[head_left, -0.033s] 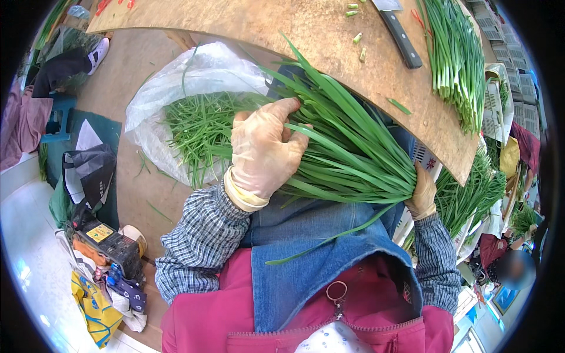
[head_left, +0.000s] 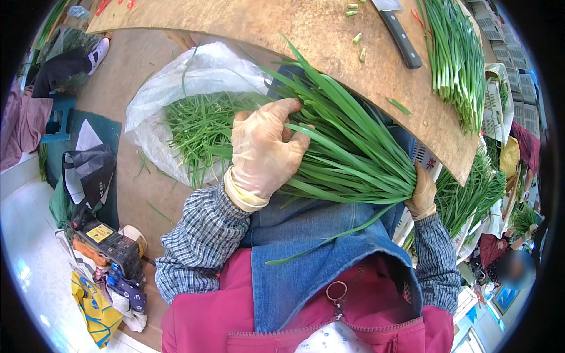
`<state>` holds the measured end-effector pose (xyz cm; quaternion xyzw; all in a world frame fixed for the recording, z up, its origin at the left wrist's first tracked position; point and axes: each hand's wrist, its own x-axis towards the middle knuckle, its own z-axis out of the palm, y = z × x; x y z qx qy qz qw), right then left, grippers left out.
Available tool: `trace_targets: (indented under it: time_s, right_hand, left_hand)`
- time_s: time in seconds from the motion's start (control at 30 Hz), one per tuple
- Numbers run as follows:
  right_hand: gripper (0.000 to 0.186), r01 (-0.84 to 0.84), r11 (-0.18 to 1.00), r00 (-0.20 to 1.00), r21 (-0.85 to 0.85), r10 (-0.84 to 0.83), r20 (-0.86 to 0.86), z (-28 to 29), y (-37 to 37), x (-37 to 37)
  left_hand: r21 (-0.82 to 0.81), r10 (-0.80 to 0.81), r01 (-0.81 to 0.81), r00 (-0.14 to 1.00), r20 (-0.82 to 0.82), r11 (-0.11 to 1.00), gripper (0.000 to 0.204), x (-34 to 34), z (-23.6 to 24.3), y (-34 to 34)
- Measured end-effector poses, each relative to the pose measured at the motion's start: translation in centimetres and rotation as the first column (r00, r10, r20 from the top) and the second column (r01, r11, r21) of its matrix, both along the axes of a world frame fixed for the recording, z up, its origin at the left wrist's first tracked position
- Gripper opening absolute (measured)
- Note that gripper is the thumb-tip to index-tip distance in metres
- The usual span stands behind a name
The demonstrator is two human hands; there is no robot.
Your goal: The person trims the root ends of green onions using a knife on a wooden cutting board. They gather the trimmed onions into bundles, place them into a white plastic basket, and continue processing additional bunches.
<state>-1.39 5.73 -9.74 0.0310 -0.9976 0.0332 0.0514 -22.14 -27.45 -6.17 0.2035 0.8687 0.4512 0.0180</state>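
A loose bunch of garlic chives (head_left: 347, 150) lies across my lap, its long flat leaves fanning out to the upper left. My right hand (head_left: 422, 191), in a thin glove, is closed around the gathered stem end; part of that hand is hidden. At the leaf side, my gloved left hand (head_left: 265, 147) has its fingers bent in and closed on some leaves, with one leaf running over by the thumb. Just beyond the left hand, a clear plastic bag (head_left: 150, 106) stands open with loose green trimmings (head_left: 200, 126) inside. One stray leaf (head_left: 329, 241) droops over the denim apron (head_left: 282, 282).
A wooden board (head_left: 282, 23) spans the far side, holding a knife (head_left: 401, 41), cut stem bits and a neat bundle of chives (head_left: 456, 65). More chives (head_left: 477, 194) fill a crate at right. Bags, cloths and a blue stool (head_left: 59, 115) stand at left.
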Motion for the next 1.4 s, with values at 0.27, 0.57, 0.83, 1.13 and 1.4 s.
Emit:
trace_targets:
  time_s: [0.27, 0.57, 0.83, 1.13, 1.4]
  right_hand:
    - [0.059, 0.038, 0.999, 0.999, 0.013, -0.038, 0.037, 1.5, -0.8, -0.7]
    - [0.049, -0.169, 0.978, 0.974, 0.126, 0.185, -0.131, 7.0, -1.9, -3.7]
    - [0.044, -0.426, 0.842, 0.894, 0.330, 0.448, 0.011, 7.3, -5.6, -9.5]
    - [0.040, -0.438, 0.862, 0.898, 0.256, 0.432, 0.082, 5.3, -4.3, -8.0]
    - [0.041, -0.394, 0.903, 0.919, 0.170, 0.386, 0.078, 3.7, -3.2, -6.2]
  left_hand:
    - [-0.007, 0.011, -0.011, 0.999, 0.047, 1.000, 0.016, -0.2, -0.3, 0.4]
    - [-0.145, 0.012, -0.082, 0.903, -0.430, 0.986, 0.022, -0.5, 0.2, -2.0]
    - [-0.211, 0.022, -0.178, 0.813, -0.582, 0.961, 0.026, -0.1, -3.0, -6.5]
    - [-0.104, 0.594, -0.646, 0.745, -0.304, 0.756, 0.007, -0.2, -6.5, -13.9]
    - [-0.222, 0.483, -0.736, 0.609, -0.629, 0.639, 0.014, -2.3, -3.1, -18.6]
